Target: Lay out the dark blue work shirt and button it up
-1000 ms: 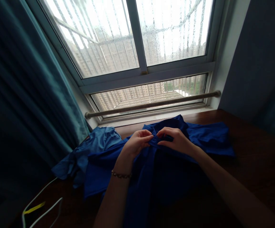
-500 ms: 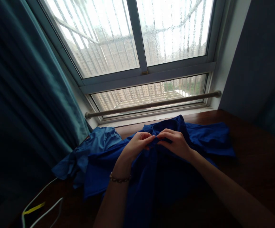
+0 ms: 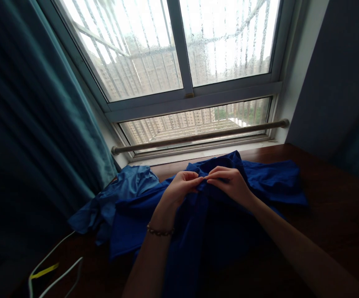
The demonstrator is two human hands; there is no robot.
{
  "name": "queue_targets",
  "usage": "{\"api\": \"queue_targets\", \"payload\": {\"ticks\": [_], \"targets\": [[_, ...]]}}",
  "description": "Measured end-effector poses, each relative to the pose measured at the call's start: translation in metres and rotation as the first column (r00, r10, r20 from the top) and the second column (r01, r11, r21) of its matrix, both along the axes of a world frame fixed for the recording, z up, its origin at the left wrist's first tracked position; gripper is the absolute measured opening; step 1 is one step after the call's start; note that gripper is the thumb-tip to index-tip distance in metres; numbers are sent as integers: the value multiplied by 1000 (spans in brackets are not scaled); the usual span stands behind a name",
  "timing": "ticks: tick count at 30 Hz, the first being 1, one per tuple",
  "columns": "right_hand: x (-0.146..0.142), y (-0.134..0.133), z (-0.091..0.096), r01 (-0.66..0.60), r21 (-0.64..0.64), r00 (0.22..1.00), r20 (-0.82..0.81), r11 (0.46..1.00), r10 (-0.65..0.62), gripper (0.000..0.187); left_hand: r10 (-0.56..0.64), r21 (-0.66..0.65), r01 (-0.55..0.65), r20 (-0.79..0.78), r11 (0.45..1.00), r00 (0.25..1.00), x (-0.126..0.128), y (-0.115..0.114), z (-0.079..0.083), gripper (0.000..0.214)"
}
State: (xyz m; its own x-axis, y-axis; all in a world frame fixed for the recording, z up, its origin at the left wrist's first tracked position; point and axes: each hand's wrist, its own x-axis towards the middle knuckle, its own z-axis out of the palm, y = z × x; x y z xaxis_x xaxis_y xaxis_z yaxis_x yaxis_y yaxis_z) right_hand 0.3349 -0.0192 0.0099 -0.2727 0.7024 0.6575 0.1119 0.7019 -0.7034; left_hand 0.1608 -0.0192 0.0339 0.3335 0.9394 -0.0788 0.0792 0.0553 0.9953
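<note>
You're working the placket near the collar of the blue shirt point(image 3: 216, 223), spread on the dark table point(image 3: 337, 207) below your grip. Your left hand point(image 3: 181, 188) and right hand point(image 3: 230, 184) pinch narrowly on it, fingertips meeting. Next calls for keeping both edges aligned between your fingers

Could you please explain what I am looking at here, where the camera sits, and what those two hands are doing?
No machine here: a person wears one camera on the head, looking forward and down. The left hand, with a bracelet on its wrist, and the right hand both pinch a blue garment near its upper edge, fingertips almost meeting. The garment lies spread on a dark wooden table below a window. A teal curtain hangs left; a white cable lies at the near left corner.
</note>
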Motion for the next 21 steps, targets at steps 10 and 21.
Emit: {"api": "queue_targets", "payload": {"ticks": [10,21], "targets": [[-7,1,-8,2,-370,998,-54,929,-23,16,197,261,-141,-201,955,960,15,-2,-5,28],[-13,-6,-10,233,-351,968,-4,907,-251,14,69,138,-51,-124,989,990,10,-10,5,20]]}}
